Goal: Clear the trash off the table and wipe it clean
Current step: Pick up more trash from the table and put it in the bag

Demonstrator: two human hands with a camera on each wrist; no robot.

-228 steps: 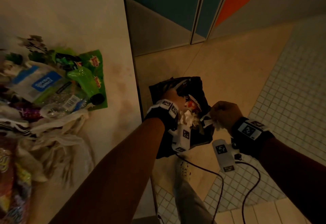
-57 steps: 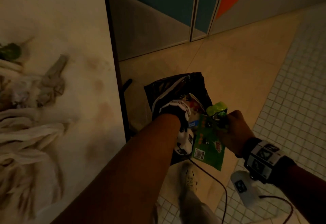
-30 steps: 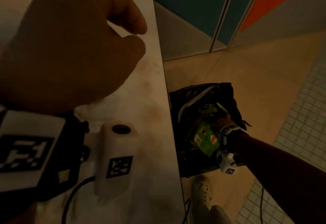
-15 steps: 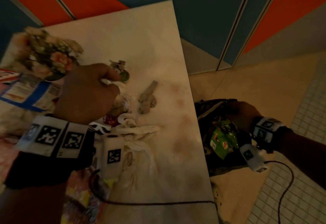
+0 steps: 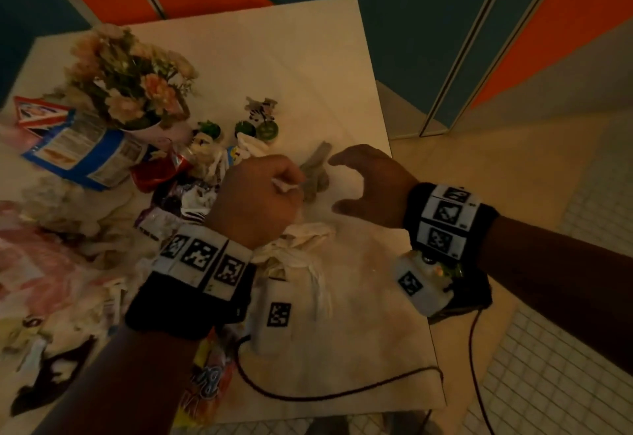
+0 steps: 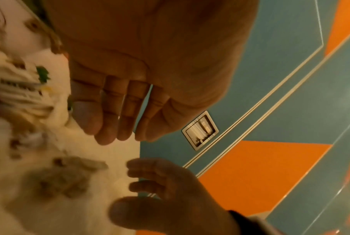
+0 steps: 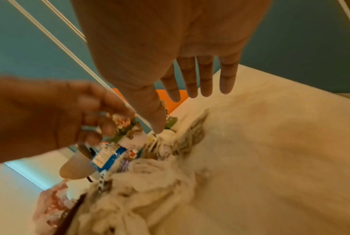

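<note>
A heap of trash covers the left half of the pale table point(image 5: 308, 58): a blue snack bag point(image 5: 82, 153), a red wrapper point(image 5: 154, 171), white crumpled tissues point(image 5: 301, 249) and a grey crumpled wad point(image 5: 317, 174). My left hand point(image 5: 260, 195) hovers just left of the grey wad point(image 6: 55, 181). Its fingers point(image 6: 119, 111) are loosely curled and nothing shows in the palm. My right hand point(image 5: 356, 181) is spread open just right of the wad, above the table. In the right wrist view the right hand's fingers point(image 7: 190, 79) are straight and empty, over the tissues point(image 7: 149, 182).
A pot of artificial flowers point(image 5: 133, 92) stands at the back left, with small green figurines point(image 5: 267, 130) beside it. A pink plastic bag point(image 5: 34, 263) and a colourful wrapper point(image 5: 205, 376) lie near the front edge. The table's right edge drops to tiled floor point(image 5: 548, 366).
My right hand has let go of the green packet in the black bag and come up over the table. The left hand has shifted right toward the grey wad. The bag is out of view.
</note>
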